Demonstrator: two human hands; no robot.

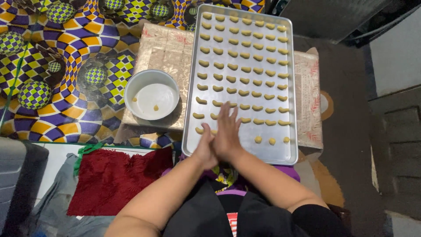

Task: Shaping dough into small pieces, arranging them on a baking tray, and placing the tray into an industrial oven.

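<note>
The right hand (228, 134) lies flat over the left hand (206, 149), palms pressed together with fingers straight, above the near left corner of a metal baking tray (289, 151); whether anything sits between the palms cannot be told. Around and beyond the hands, the tray holds rows of small pale yellow crescent dough pieces (244, 55), filling it from the far edge down to the near part, where three rounder bits (272, 141) lie in the last row and bare metal shows beside them. The tray rests on sheets of patterned paper (164, 48) spread on the floor, which is covered by a mat (66, 57) in yellow, purple and green checks with ball-like figures. Just left of the tray stands a round white bowl (131, 92), almost empty, with two small dough scraps (155, 107) on its bottom. Nearer the person a dark red rug (114, 180) lies on grey cloth (57, 206). To the right the floor is dark brown, with grey steps (394, 140) beyond
</note>
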